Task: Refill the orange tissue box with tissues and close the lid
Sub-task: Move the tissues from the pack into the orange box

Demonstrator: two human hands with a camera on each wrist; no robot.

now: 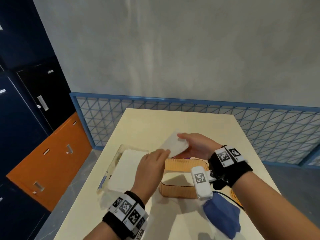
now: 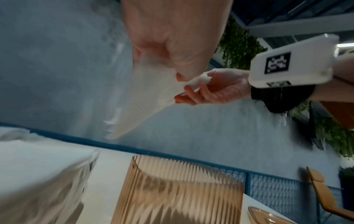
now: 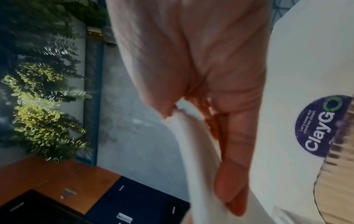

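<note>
The orange ribbed tissue box (image 1: 180, 179) stands lidless in the middle of the cream table (image 1: 147, 122). Both hands hold a small stack of white tissues (image 1: 173, 144) in the air above the box's far end. My left hand (image 1: 162, 153) pinches the stack's near left edge. My right hand (image 1: 183, 138) grips the right end, thumb on top and fingers underneath. In the left wrist view the tissues (image 2: 145, 98) hang from my left hand (image 2: 172, 60) toward my right hand (image 2: 206, 91), with the box (image 2: 178, 194) below. The right wrist view shows fingers (image 3: 235, 151) curled under the tissues (image 3: 197, 151).
A clear plastic pack of white tissues (image 1: 126, 168) lies left of the box. A blue cloth (image 1: 221, 215) lies near my right forearm. An orange lid-like piece (image 2: 268, 216) lies right of the box. A round purple sticker (image 3: 321, 125) marks the table. Blue and orange cabinets (image 1: 48, 161) stand left.
</note>
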